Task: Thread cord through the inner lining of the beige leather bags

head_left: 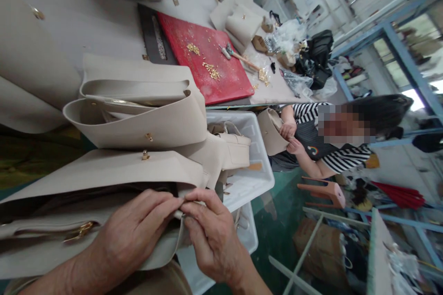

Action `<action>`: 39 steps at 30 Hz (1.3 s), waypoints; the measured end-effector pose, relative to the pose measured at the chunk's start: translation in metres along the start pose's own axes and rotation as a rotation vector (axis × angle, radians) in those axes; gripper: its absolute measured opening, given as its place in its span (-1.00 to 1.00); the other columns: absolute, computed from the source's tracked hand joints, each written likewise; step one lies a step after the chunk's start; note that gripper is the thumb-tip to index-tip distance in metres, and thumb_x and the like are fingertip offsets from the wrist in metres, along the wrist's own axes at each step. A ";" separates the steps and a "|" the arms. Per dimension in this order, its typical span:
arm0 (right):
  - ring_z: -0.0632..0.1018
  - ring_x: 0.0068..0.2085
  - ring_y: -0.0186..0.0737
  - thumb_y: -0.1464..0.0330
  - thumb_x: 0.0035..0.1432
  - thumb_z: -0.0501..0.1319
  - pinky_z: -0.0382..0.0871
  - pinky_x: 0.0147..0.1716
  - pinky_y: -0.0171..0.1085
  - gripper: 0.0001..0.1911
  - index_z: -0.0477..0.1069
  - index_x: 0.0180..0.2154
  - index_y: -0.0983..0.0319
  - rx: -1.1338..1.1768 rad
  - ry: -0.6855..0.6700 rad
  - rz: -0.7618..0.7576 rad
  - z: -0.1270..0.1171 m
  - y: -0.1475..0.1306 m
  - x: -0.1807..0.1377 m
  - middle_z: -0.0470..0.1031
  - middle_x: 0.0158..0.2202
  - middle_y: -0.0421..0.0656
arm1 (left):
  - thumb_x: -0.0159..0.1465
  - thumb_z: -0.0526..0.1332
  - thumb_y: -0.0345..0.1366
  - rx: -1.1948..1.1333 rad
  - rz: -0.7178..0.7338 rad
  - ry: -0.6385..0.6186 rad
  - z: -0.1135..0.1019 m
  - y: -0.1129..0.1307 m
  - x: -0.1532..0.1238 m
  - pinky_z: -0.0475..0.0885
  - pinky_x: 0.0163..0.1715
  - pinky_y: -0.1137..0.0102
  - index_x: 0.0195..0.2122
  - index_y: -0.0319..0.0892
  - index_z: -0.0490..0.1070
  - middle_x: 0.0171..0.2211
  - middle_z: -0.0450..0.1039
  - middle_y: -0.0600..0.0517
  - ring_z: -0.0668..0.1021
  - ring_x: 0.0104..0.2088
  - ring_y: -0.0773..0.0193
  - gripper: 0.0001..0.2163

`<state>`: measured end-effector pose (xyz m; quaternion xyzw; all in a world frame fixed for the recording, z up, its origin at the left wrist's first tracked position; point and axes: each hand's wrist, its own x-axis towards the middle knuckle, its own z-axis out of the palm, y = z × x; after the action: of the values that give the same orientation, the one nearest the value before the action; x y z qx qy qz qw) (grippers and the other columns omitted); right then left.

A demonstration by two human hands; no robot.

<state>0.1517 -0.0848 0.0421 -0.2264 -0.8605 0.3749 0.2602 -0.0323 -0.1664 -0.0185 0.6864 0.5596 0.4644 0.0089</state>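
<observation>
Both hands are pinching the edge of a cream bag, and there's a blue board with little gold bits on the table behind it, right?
Not quite: the board is red, not blue. The head view shows it on the table with little gold bits scattered on it. The rest holds: the left hand and right hand both pinch the edge of the cream bag.

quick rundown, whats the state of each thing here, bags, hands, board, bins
left hand: pinching the near bag's edge, grip shut
right hand: pinching the same edge, grip shut
near bag: open at the top, lying on its side
second bag: open, gold stud on its front
red board: flat on the table, gold bits scattered on it
white bin: open, holding bag parts
co-worker's hands: holding a beige piece
</observation>
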 end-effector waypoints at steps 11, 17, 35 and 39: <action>0.67 -0.06 -0.27 0.47 0.36 0.21 0.58 -0.09 -0.39 -0.66 0.61 0.04 0.04 0.110 0.359 0.339 0.030 0.031 -0.052 0.63 -0.06 -0.18 | 0.59 0.05 -0.39 -0.027 -0.023 -0.031 0.002 -0.012 0.005 0.42 -0.19 0.44 -0.03 -0.13 0.46 -0.18 0.52 0.02 0.56 -0.21 0.30 -0.81; 0.62 0.21 0.11 0.36 0.08 0.41 0.65 0.05 -0.13 -0.25 0.42 0.32 0.10 -0.002 0.471 0.316 0.085 0.049 -0.093 0.54 0.26 0.00 | 0.57 0.01 -0.38 0.034 0.009 -0.061 0.004 -0.006 0.013 0.39 -0.27 0.32 -0.12 -0.13 0.43 -0.29 0.49 0.02 0.50 -0.30 0.19 -0.80; 0.65 0.18 -0.10 0.58 0.14 0.08 0.55 0.20 -0.18 -0.34 0.41 0.26 0.17 -0.322 0.443 0.048 0.094 0.087 -0.065 0.63 0.17 -0.05 | 0.52 -0.04 -0.49 0.151 0.127 -0.060 0.009 0.010 0.006 0.38 -0.30 0.32 -0.17 -0.08 0.41 -0.35 0.50 0.07 0.53 -0.37 0.17 -0.73; 0.69 0.07 -0.14 0.59 0.11 0.10 0.60 0.08 -0.23 -0.42 0.48 0.13 0.12 -0.288 0.597 -0.058 0.097 0.087 -0.057 0.68 0.06 -0.10 | 0.48 -0.05 -0.54 0.140 0.186 -0.034 0.013 0.010 0.002 0.37 -0.30 0.34 -0.16 -0.07 0.42 -0.34 0.51 0.10 0.53 -0.39 0.22 -0.69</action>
<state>0.1523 -0.1159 -0.0970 -0.3363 -0.7965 0.1588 0.4767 -0.0161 -0.1614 -0.0193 0.7421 0.5245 0.4110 -0.0727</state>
